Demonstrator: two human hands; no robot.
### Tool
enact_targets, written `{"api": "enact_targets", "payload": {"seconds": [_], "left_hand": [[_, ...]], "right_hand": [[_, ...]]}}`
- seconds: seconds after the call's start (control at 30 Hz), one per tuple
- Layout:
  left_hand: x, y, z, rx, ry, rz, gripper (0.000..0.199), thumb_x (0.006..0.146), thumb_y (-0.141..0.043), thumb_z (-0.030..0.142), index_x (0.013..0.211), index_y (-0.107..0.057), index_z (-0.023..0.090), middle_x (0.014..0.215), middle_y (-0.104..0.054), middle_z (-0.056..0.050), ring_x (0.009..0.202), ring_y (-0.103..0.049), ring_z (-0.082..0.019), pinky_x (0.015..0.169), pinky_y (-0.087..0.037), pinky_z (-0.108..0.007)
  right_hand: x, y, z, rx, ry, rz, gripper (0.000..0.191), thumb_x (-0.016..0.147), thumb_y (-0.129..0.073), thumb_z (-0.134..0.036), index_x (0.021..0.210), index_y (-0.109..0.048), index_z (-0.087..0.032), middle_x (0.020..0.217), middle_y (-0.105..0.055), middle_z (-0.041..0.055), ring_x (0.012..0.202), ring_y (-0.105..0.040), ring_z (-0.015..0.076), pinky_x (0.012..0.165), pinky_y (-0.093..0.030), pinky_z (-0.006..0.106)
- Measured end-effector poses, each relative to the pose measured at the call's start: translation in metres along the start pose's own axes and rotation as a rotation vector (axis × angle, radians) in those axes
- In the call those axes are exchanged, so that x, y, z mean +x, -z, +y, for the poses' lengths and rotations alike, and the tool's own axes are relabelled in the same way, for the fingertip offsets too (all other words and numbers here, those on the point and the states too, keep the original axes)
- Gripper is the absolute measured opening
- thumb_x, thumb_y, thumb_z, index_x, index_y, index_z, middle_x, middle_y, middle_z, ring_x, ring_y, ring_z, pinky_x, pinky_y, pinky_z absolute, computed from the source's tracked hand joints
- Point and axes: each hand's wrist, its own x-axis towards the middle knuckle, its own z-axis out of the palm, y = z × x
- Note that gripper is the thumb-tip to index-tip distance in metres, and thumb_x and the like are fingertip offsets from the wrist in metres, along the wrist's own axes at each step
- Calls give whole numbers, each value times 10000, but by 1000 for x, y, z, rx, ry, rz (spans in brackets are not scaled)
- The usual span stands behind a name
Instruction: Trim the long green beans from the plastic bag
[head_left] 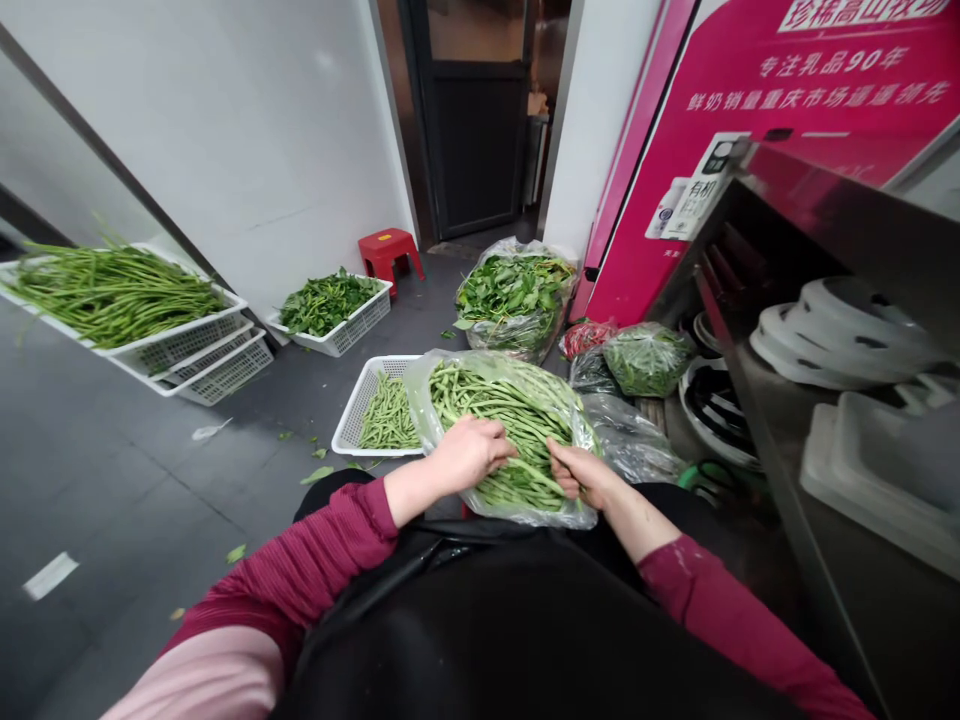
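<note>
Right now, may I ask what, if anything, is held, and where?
The left hand and right hand seem to grip beans; where along them is unclear.

Indoor light, moderate, source out of view. Soft pale glare spot on the white wall [300, 110]; sheen on the plastic bag [427, 400]. Doorway and shelf [765, 420] interior dim. Wide-angle stretch toward the edges; lower corners soft. Hands slightly blurred; printed lettering mostly legible.

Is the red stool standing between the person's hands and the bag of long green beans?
No, the red stool stands back by the white wall, beyond the basket of leafy greens.
</note>
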Motion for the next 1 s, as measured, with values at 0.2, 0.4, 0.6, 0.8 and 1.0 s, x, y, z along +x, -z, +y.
{"api": "enact_targets", "payload": {"seconds": [0.2, 0.4, 0.6, 0.8, 1.0], "left_hand": [[8, -19, -22, -47, 14, 3, 248, 798, -458, 399, 916, -604, 236, 822, -588, -23, 823, -532, -147, 718, -319, -275], [-4, -10, -55, -58, 133, -111, 314, 847, -350, 387, 914, -592, 200, 845, -627, -43, 780, -561, -144, 683, -373, -241], [-19, -6, -30, -112, 284, -151, 340, 853, -309, 389, 863, -584, 190, 726, -627, -38, 640, -569, -139, 566, -383, -218], [-16, -5, 9, -76, 306, -138, 349, 845, -314, 384, 777, -583, 172, 684, -614, -55, 601, -560, -146, 554, -382, -224], [-16, 14, 7, -307, 324, -143, 316, 810, -406, 378, 682, -598, 163, 594, -576, -14, 543, -495, -99, 519, -333, -189]], "right_hand": [[-15, -26, -17, 345, -74, -538, 320, 658, -631, -420, 664, -431, -170, 476, -360, -78, 362, -274, 25, 336, -137, 154], [-12, -17, -9, 438, -29, -340, 360, 697, -573, -442, 609, -335, -187, 447, -224, -109, 340, -176, 19, 318, -91, 153], [-5, -19, -3, 497, 41, -64, 317, 698, -544, -375, 576, -312, -197, 411, -219, -112, 316, -186, 27, 307, -141, 158], [7, -29, -13, 678, 72, 184, 272, 715, -513, -320, 586, -303, -205, 392, -212, -113, 305, -178, 34, 295, -158, 169], [21, -11, -15, 800, -82, -64, 317, 748, -525, -367, 581, -318, -195, 381, -204, -115, 301, -169, 27, 290, -130, 148]]}}
